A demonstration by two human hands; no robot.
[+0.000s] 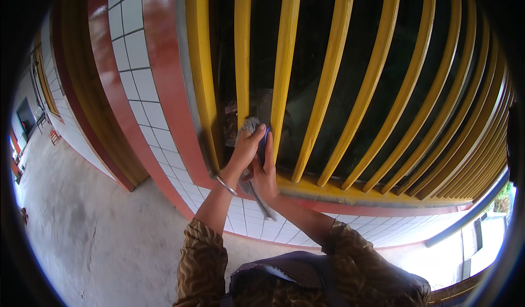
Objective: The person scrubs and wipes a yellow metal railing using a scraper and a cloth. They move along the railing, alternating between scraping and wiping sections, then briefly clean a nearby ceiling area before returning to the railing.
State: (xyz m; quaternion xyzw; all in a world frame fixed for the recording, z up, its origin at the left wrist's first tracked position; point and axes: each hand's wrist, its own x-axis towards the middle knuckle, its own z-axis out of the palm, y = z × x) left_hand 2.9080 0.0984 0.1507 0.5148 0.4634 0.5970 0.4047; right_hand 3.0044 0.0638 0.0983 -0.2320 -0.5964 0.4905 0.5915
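In the head view both hands meet at the lower left of a window grille with yellow bars (285,60). My left hand (245,147), with a silver bangle (227,186) at its wrist, grips a grey, fluffy cloth (250,124) close to the second bar. A dark blue object (265,136) lies between my left thumb and the raised fingers of my right hand (265,177); its kind is unclear. My right hand is closed around its lower side. Below the hands dangles a thin grey strip (262,204), blurred, possibly part of the cloth.
Dark panes sit behind the bars, above a yellow sill (328,192). White tiles (137,48) and red-painted borders (164,60) frame the window. Concrete floor (119,233) extends at left, with a red stool-like object (54,136) far off. Something brownish (230,120) shows behind the bars.
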